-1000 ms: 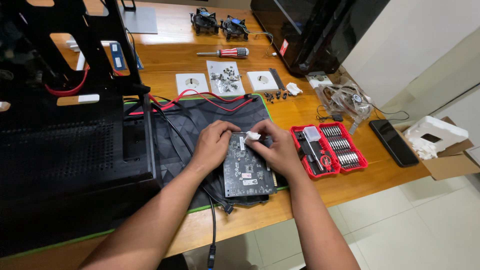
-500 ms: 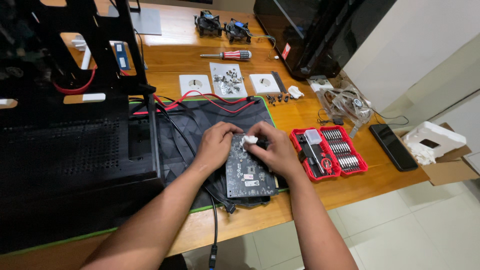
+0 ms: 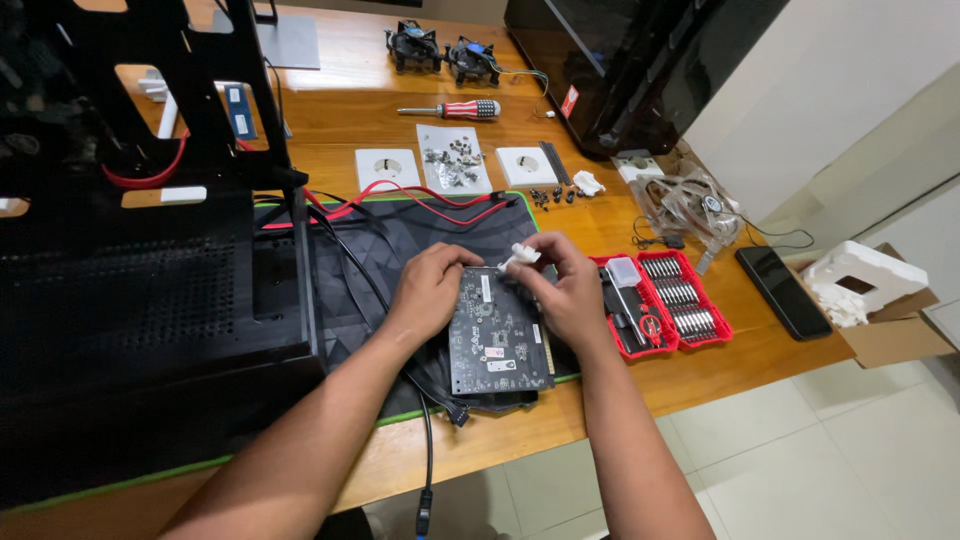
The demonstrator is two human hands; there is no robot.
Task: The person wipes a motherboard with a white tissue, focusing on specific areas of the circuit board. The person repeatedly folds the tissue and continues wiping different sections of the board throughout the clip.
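You have one circuit board (image 3: pixel 497 335) lying on the black mat (image 3: pixel 380 250), two fans (image 3: pixel 445 52) and one screwdriver (image 3: pixel 450 109) on the surface (image 3: pixel 620 225). Your left hand (image 3: pixel 430 290) has its grip closed on the board's edge. Your right hand (image 3: pixel 565 290) pinches a small white piece (image 3: pixel 521 256) above the board.

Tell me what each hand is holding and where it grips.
The left hand grips the dark circuit board at its top left corner. The right hand pinches a small white piece by its lower end between its fingertips.
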